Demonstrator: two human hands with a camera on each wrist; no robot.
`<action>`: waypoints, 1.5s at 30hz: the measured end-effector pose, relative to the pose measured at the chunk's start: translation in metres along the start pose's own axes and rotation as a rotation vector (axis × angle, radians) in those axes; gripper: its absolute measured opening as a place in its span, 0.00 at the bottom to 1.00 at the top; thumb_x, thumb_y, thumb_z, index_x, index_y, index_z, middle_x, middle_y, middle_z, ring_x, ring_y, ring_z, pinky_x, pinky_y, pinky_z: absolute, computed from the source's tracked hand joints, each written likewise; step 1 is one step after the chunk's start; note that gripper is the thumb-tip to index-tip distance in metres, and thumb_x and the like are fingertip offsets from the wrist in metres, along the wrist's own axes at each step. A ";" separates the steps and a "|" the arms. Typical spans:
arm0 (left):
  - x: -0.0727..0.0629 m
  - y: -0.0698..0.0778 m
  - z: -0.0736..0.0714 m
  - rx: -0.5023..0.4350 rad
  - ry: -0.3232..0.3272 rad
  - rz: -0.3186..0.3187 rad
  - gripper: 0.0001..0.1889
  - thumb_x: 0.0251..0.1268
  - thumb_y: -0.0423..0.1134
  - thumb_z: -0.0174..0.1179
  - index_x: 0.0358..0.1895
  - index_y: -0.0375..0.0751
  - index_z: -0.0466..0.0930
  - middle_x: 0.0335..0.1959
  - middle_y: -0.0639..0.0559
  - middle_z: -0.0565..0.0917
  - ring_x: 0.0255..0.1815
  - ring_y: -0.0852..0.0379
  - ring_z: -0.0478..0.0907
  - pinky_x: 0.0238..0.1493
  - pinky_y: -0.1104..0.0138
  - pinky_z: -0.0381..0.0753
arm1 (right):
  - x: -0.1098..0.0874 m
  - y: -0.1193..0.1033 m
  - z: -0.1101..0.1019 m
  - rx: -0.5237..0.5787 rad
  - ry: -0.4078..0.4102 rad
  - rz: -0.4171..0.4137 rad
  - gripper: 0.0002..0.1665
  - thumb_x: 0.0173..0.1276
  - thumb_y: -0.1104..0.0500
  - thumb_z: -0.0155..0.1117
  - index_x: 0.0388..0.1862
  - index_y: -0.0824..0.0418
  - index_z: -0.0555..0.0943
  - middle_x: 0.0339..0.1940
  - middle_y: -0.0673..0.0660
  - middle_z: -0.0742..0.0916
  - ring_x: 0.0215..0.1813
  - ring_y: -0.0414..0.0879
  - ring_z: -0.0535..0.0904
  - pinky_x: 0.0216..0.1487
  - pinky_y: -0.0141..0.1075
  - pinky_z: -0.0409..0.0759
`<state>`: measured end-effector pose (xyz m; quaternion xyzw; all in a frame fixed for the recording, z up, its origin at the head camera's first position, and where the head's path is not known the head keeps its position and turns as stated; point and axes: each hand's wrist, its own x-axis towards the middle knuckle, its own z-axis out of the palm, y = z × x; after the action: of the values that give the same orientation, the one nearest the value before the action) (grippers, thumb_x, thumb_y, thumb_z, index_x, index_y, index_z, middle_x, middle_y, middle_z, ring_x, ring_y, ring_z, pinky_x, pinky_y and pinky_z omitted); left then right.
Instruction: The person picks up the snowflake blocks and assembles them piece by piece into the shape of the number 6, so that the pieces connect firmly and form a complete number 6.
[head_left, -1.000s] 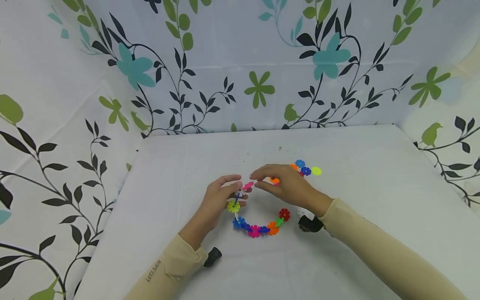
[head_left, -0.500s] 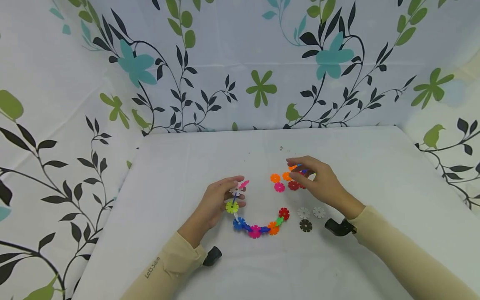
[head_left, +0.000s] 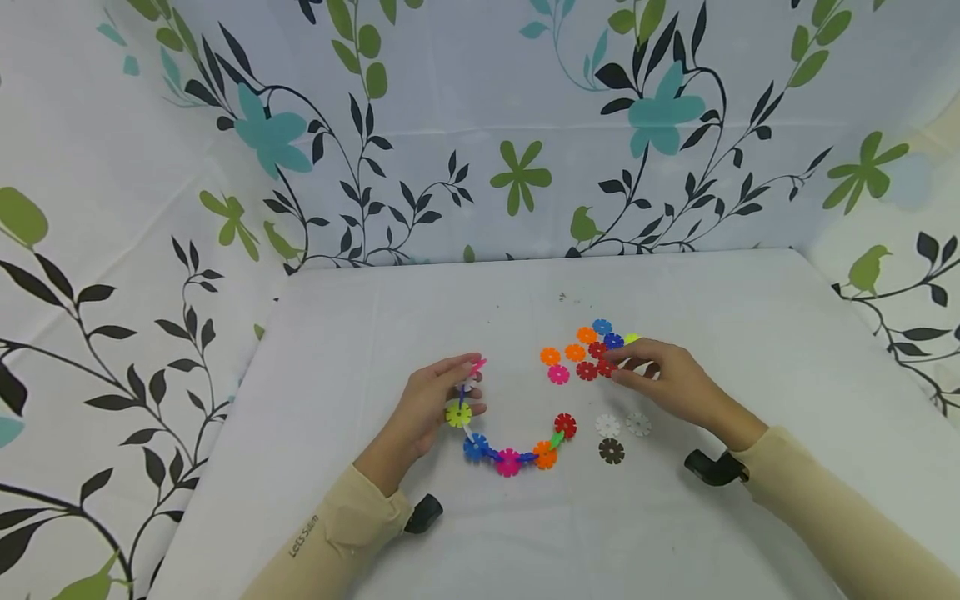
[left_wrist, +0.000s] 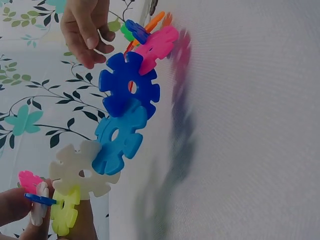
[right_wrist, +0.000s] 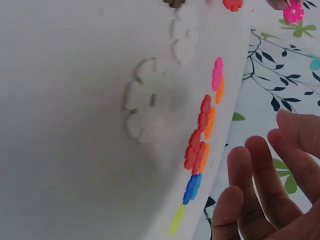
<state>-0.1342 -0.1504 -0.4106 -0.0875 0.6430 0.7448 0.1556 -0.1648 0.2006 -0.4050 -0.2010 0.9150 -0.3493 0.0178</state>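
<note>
My left hand point(head_left: 420, 408) holds one end of a chain of interlocking flower-shaped plastic discs point(head_left: 507, 462), pinching it near a pink disc point(left_wrist: 30, 181) and a white one. From there the chain curves down and right to a red disc point(head_left: 566, 425). My right hand point(head_left: 675, 383) is over the right side of a group of loose discs, beside a red disc point(head_left: 587, 371). In the right wrist view its fingers point(right_wrist: 260, 165) are loosely bent with nothing between them. Whether the fingertips touch a disc is unclear.
Loose orange point(head_left: 550, 357), pink point(head_left: 558, 375), blue point(head_left: 613, 341) and yellow point(head_left: 632, 338) discs lie on the white table point(head_left: 375, 317). Two white discs point(head_left: 607, 426) and a dark brown one point(head_left: 611, 451) lie nearer. Leaf-patterned cloth point(head_left: 442, 108) hangs behind.
My right hand has left the pink disc at the chain's end and moved right to the loose discs. My left hand keeps the chain, shifting very slightly left.
</note>
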 end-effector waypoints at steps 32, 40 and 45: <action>-0.003 -0.002 -0.002 -0.103 -0.043 0.009 0.21 0.73 0.41 0.62 0.65 0.40 0.79 0.60 0.34 0.77 0.51 0.44 0.82 0.51 0.60 0.84 | -0.013 0.000 0.015 -0.172 -0.277 -0.011 0.18 0.54 0.53 0.83 0.44 0.46 0.90 0.44 0.44 0.83 0.52 0.47 0.78 0.48 0.42 0.82; -0.011 0.006 0.001 0.003 -0.108 0.189 0.24 0.71 0.40 0.64 0.69 0.44 0.76 0.60 0.37 0.78 0.49 0.41 0.85 0.63 0.58 0.77 | -0.012 -0.001 0.014 -0.131 -0.291 -0.005 0.16 0.53 0.56 0.83 0.39 0.47 0.86 0.37 0.42 0.84 0.44 0.44 0.78 0.45 0.38 0.82; -0.015 0.008 0.001 0.039 -0.157 0.329 0.22 0.71 0.35 0.64 0.67 0.40 0.78 0.59 0.42 0.82 0.47 0.38 0.85 0.61 0.59 0.78 | -0.011 0.000 0.009 -0.069 -0.297 0.018 0.11 0.58 0.56 0.80 0.35 0.48 0.84 0.30 0.43 0.83 0.37 0.43 0.79 0.38 0.34 0.81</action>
<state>-0.1232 -0.1521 -0.3983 0.0801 0.6488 0.7521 0.0832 -0.1534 0.1989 -0.4135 -0.2427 0.9156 -0.2838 0.1490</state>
